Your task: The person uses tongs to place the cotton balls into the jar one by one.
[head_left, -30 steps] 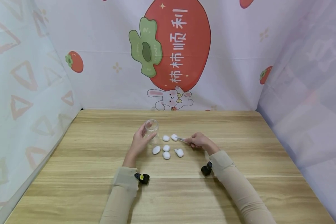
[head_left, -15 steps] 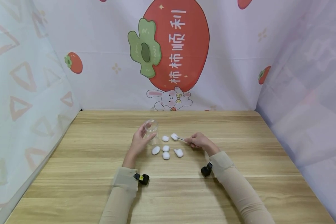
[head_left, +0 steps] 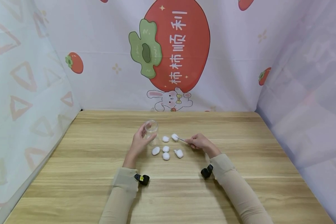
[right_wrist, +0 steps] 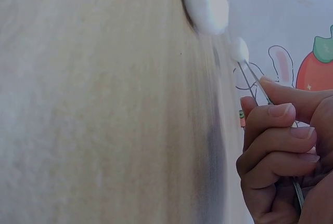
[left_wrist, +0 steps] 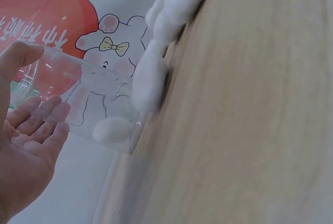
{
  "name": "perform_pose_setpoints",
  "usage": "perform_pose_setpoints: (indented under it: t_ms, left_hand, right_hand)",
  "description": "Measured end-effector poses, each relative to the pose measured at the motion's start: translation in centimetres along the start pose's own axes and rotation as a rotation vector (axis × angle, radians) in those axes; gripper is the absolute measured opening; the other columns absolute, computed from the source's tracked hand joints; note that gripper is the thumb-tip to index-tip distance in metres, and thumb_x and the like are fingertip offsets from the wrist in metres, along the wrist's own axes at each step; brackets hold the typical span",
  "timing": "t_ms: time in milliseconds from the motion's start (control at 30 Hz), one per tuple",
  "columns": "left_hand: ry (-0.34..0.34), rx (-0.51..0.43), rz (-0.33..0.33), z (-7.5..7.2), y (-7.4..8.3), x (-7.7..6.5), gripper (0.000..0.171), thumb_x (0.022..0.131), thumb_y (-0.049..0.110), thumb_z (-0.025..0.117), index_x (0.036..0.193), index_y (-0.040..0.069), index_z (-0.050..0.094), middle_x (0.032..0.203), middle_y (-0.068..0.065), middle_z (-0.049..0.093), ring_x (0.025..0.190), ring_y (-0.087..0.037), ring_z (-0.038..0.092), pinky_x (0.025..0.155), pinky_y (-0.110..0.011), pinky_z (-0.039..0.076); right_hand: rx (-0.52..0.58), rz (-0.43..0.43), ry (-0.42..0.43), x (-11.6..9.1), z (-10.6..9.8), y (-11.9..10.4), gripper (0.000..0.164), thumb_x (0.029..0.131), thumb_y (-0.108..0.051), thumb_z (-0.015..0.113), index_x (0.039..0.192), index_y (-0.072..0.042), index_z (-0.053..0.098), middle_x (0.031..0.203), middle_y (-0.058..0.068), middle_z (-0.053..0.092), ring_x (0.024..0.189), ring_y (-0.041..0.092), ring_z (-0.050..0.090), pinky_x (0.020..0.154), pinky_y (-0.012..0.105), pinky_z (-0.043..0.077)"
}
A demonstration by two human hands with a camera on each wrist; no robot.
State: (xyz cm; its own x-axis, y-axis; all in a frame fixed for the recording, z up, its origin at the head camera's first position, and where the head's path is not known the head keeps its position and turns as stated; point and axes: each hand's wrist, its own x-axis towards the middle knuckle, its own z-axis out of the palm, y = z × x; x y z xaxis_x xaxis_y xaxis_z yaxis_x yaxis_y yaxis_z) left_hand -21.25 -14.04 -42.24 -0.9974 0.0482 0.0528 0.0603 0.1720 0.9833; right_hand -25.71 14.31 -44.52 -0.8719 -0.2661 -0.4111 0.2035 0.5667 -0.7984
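Table [head_left: 240,186] of pale wood carries everything. Left hand [head_left: 138,143] curls its fingers round the clear jar [head_left: 151,132], upright on the wood. Right hand [head_left: 198,142] pinches metal tweezers [head_left: 181,139], whose tips squeeze one cotton ball [head_left: 174,136]; four loose cotton balls [head_left: 165,149] lie between the hands.

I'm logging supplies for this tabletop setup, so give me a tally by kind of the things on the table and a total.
Cotton balls: 6, first at, one pinched by the tweezers.
Clear jar: 1
Tweezers: 1
Total: 8
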Motion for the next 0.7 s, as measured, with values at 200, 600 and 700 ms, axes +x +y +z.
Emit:
perform_pose_setpoints:
  t_ms: [200, 600, 700]
  left_hand:
    - [0.011, 0.015, 0.007, 0.2, 0.4, -0.3, 0.069, 0.088, 0.008, 0.067, 0.147, 0.000, 0.033, 0.151, -0.021, 0.041, 0.147, -0.034, 0.030, 0.128, -0.041, 0.022]
    - [0.024, 0.019, 0.012, 0.3, 0.6, -0.3, 0.068, 0.088, 0.007, 0.067, 0.147, -0.001, 0.033, 0.151, -0.022, 0.041, 0.146, -0.034, 0.032, 0.128, -0.041, 0.022]
    - [0.024, 0.022, 0.006, 0.3, 0.3, -0.2, 0.069, 0.088, 0.006, 0.067, 0.147, -0.001, 0.032, 0.151, -0.022, 0.041, 0.147, -0.035, 0.031, 0.128, -0.042, 0.022]
  right_hand:
    - [-0.001, -0.018, 0.001, -0.2, 0.0, -0.1, 0.032, 0.095, -0.025, 0.060, 0.069, -0.007, 0.059, 0.044, -0.008, 0.042, 0.042, 0.005, 0.029, 0.043, 0.017, 0.024]
    - [0.019, -0.024, 0.009, -0.6, -0.2, -0.7, 0.031, 0.095, -0.026, 0.060, 0.072, -0.004, 0.060, 0.048, -0.008, 0.044, 0.046, 0.005, 0.033, 0.045, 0.016, 0.027]
    - [0.011, -0.018, 0.015, -0.7, -0.3, -1.1, 0.031, 0.095, -0.027, 0.059, 0.077, -0.002, 0.061, 0.050, -0.007, 0.045, 0.049, 0.007, 0.035, 0.047, 0.017, 0.028]
